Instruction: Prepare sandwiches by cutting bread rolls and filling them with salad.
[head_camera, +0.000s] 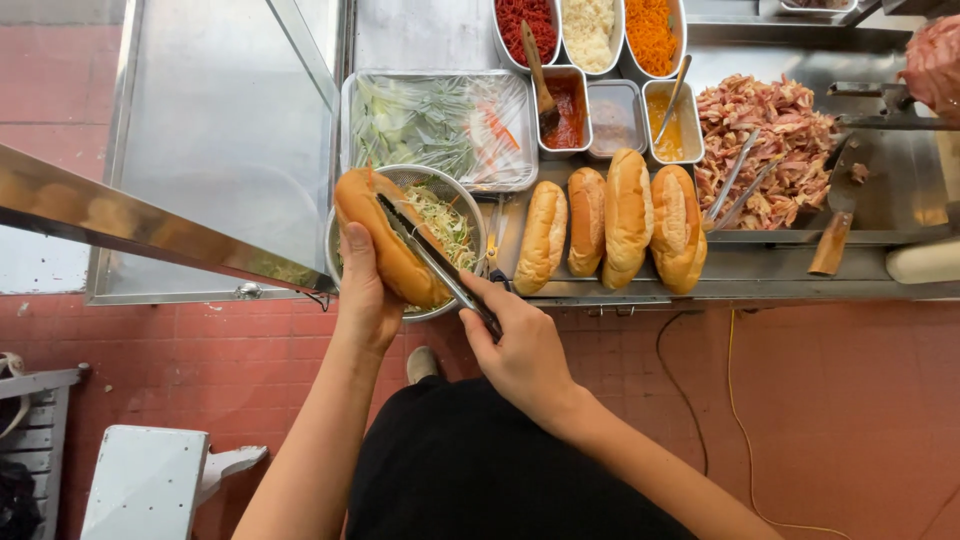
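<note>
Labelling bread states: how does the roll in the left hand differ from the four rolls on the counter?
The held roll is gripped in the left hand above the metal bowl; the four counter rolls lie side by side on the steel counter, untouched. The held roll is split open, with tongs from the right hand in the slit; the counter rolls look closed. The held roll sits diagonally, the others near-parallel. All are golden-brown oblong rolls.

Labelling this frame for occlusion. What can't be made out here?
Head view only:
- Inside of the bread roll: tongs and left hand cover the split.
- Bowl contents: mostly hidden behind the roll.
- Tray of vegetables: blurred by plastic film.
- Pink mass at top right: cut off by the frame edge.
- Right hand grip on the tongs: fingers hide the handle end.
</note>
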